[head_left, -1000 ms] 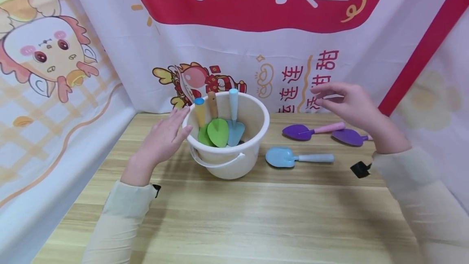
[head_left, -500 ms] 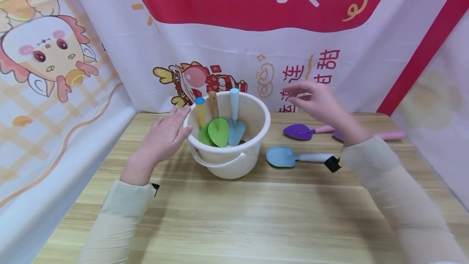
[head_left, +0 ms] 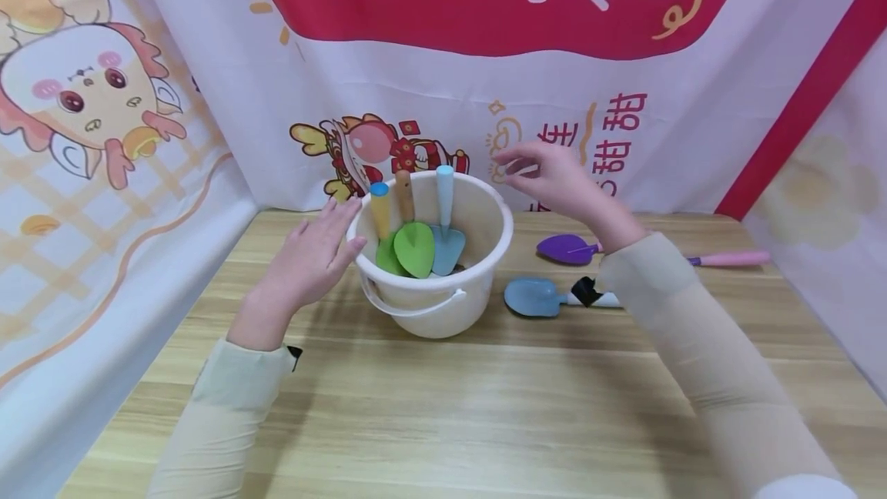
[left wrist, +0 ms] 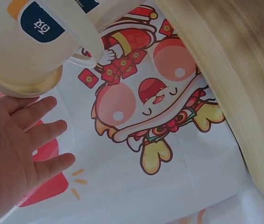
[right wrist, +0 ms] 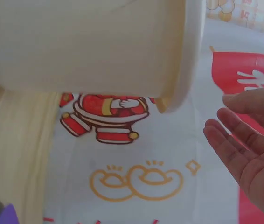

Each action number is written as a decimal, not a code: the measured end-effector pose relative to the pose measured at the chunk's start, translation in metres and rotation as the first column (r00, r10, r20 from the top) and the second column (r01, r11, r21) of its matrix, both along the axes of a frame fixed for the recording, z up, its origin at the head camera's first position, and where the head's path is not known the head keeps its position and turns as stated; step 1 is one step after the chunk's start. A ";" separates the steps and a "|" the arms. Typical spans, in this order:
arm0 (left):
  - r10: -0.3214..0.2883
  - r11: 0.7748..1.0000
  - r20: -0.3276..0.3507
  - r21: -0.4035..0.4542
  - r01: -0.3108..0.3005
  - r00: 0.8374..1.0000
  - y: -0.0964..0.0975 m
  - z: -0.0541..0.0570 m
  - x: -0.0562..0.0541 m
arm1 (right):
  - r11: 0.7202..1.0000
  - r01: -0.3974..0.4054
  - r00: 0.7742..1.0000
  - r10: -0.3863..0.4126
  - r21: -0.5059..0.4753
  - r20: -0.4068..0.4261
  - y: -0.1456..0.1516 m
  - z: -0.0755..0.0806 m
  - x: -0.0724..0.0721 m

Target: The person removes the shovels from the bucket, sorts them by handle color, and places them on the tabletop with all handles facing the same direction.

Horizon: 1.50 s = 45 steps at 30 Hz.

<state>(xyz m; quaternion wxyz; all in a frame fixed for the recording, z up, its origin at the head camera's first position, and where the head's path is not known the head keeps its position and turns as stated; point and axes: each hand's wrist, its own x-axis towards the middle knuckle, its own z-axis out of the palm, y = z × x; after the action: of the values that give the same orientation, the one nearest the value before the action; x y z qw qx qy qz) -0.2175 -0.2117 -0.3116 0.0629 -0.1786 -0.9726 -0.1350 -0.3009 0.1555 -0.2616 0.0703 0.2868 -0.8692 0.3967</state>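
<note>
A cream bucket [head_left: 443, 314] stands upright on the table with several small garden trowels in it. Among them are a green-bladed trowel [head_left: 413, 249] with a brown handle, a trowel with a yellow handle [head_left: 380, 210], and a pale blue trowel [head_left: 446, 245]. My left hand [head_left: 305, 260], fingers straight, rests at the bucket's left rim; the left wrist view has its fingers [left wrist: 38, 114] spread by the rim. To the right of the bucket, my right hand [head_left: 550, 179] hovers in the air with fingers loosely bent and nothing held. The right wrist view has it apart from the rim.
On the table [head_left: 430, 422] right of the bucket lie a blue trowel [head_left: 532, 297], a purple trowel [head_left: 564, 249] and another with a pink handle [head_left: 734, 259]. My right forearm partly covers them. A printed cloth [head_left: 430, 91] hangs directly behind the bucket.
My right hand has moved left through the air, from above the purple trowels toward the bucket's right rim. My left hand and the bucket have stayed in place.
</note>
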 end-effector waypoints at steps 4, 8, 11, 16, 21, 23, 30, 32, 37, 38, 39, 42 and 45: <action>0.001 1.000 -0.006 0.004 -0.001 1.000 0.000 0.001 0.000 | 1.000 -0.010 0.999 0.011 -0.019 0.047 -0.009 -0.001 -0.009; 0.001 1.000 0.003 0.010 -0.001 1.000 -0.001 0.002 0.001 | 0.999 -0.022 0.994 0.025 -0.035 0.107 -0.019 -0.001 -0.015; 0.003 1.000 0.013 0.013 -0.003 1.000 -0.001 0.002 0.001 | 0.998 -0.041 0.991 0.046 -0.041 0.126 -0.029 0.000 -0.018; 0.000 1.000 0.018 0.015 -0.001 1.000 -0.001 0.002 0.000 | 0.998 -0.042 0.987 0.047 -0.036 0.153 -0.043 -0.001 -0.023; -0.003 1.000 0.012 0.016 0.003 1.000 -0.001 0.001 0.000 | 0.998 -0.051 0.984 0.056 -0.031 0.166 -0.052 -0.003 -0.028; -0.003 1.000 0.009 0.017 0.002 1.000 -0.001 0.001 0.000 | 0.998 -0.057 0.985 0.060 -0.024 0.163 -0.055 -0.004 -0.029; 0.003 1.000 0.019 0.020 -0.003 1.000 -0.001 0.002 0.001 | 0.997 -0.065 0.986 0.057 0.044 0.158 -0.064 -0.007 -0.030; 0.006 1.000 0.018 0.018 -0.006 1.000 -0.001 0.002 0.001 | 0.996 -0.056 0.986 0.045 0.063 0.160 -0.066 -0.007 -0.031; 0.001 1.000 0.013 0.016 -0.001 1.000 0.000 0.001 -0.001 | 0.995 -0.037 0.985 0.021 0.094 0.174 -0.069 -0.008 -0.032; -0.001 1.000 0.011 0.017 0.001 1.000 0.001 0.001 -0.001 | 0.994 -0.042 0.985 0.025 0.097 0.172 -0.070 -0.008 -0.032; -0.003 1.000 0.011 0.018 0.002 1.000 0.001 0.000 -0.002 | 0.994 -0.049 0.986 0.032 0.102 0.165 -0.071 -0.008 -0.032; -0.002 1.000 0.009 0.022 0.002 1.000 0.000 0.000 -0.002 | 0.989 -0.081 0.988 0.064 0.120 0.141 -0.074 -0.009 -0.032; 0.000 1.000 0.004 0.026 0.000 1.000 -0.001 0.000 -0.001 | 0.984 -0.098 0.990 0.082 0.151 0.113 -0.078 -0.010 -0.033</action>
<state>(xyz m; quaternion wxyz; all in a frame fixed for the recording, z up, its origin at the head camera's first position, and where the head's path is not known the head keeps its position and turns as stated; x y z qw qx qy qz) -0.2184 -0.2127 -0.3114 0.0632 -0.1775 -0.9708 -0.1482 -0.3334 0.0771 -0.2715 -0.0169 0.3088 -0.8862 0.3450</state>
